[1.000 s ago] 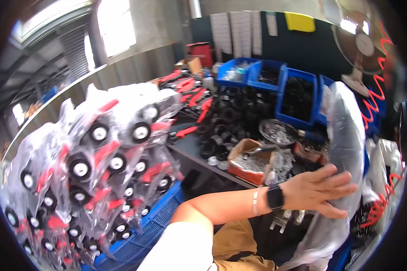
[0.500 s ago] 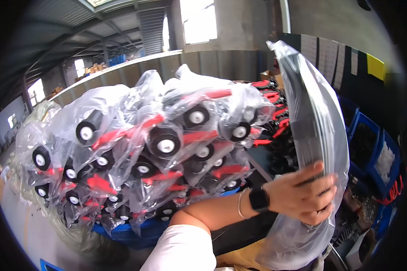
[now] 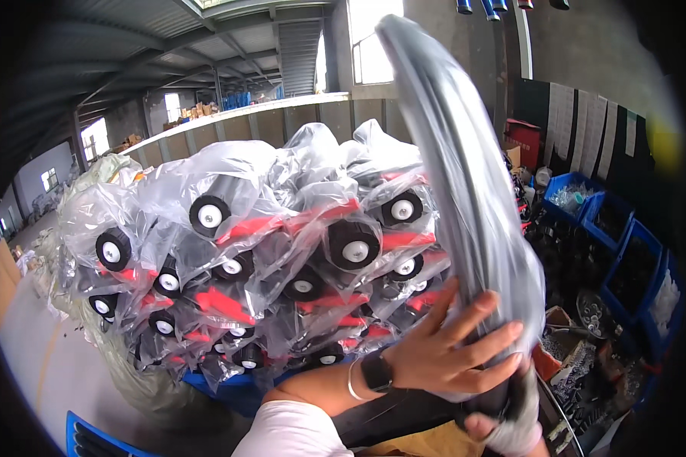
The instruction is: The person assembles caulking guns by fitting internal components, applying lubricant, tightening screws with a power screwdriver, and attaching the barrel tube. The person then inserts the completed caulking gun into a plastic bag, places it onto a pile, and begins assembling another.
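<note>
A long dark part in a clear plastic bag [image 3: 472,190] stands up in front of me, its top leaning left and blurred by motion. My left hand [image 3: 465,346], with a dark watch and a bracelet at the wrist, curls its fingers round the bag's lower portion. Below it, my right hand [image 3: 514,426], in a whitish covering that leaves the thumb bare, closes round the lower end; some of its fingers are hidden. To the left is a heap of bagged red parts [image 3: 244,228] with black wheels [image 3: 356,250] that have white hubs.
Blue bins [image 3: 633,266] with small parts line the right side, and loose metal hardware [image 3: 579,377] lies nearer. A blue crate edge [image 3: 240,392] shows under the heap. Yellow material [image 3: 419,443] lies at the lower edge. Behind the heap runs a low partition [image 3: 282,118].
The bagged part has swung left and up, tilting further left. My left hand moved left and lower on it; my right hand has come into sight at its lower end. The view turned slightly right.
</note>
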Motion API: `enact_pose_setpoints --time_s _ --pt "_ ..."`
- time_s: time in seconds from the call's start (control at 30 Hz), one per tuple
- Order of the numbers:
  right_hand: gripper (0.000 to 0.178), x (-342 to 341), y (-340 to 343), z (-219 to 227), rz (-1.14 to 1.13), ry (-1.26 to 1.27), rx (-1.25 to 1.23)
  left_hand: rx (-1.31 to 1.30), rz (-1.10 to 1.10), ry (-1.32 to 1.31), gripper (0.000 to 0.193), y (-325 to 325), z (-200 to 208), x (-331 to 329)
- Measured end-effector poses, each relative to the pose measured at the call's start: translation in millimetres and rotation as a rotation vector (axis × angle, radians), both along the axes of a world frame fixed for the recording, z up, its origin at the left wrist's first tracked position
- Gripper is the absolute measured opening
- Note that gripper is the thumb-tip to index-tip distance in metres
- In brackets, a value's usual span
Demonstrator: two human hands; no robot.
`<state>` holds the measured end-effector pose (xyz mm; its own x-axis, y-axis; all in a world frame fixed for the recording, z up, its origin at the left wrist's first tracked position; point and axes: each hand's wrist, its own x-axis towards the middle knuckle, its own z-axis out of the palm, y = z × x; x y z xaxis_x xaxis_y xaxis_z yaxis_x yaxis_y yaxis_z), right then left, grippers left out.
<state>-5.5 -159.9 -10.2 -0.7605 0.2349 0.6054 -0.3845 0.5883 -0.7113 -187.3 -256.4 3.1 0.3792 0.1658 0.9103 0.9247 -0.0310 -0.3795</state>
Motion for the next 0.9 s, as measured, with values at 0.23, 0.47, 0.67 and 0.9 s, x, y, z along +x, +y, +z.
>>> enact_pose_setpoints --time_s 0.23,0.47,0.67,0.9 --pt "0.070 -132.6 -50.9 164.6 0.301 -0.262 -0.386 0.044 -0.369 -0.728 0.070 -56.4 0.5 -27.1" --pt "0.051 -292.4 -68.1 177.0 0.284 -0.132 0.044 0.406 -0.468 -0.431 0.015 -78.0 -37.3 -61.5" --pt "0.037 -302.1 -128.1 195.3 -0.002 -0.478 0.871 0.195 -0.523 -0.455 0.015 -95.8 -80.3 -63.0" --pt "0.041 -277.9 -117.0 173.2 -0.084 -0.296 0.738 0.062 -0.651 -0.590 0.027 -81.3 -90.0 -51.9"
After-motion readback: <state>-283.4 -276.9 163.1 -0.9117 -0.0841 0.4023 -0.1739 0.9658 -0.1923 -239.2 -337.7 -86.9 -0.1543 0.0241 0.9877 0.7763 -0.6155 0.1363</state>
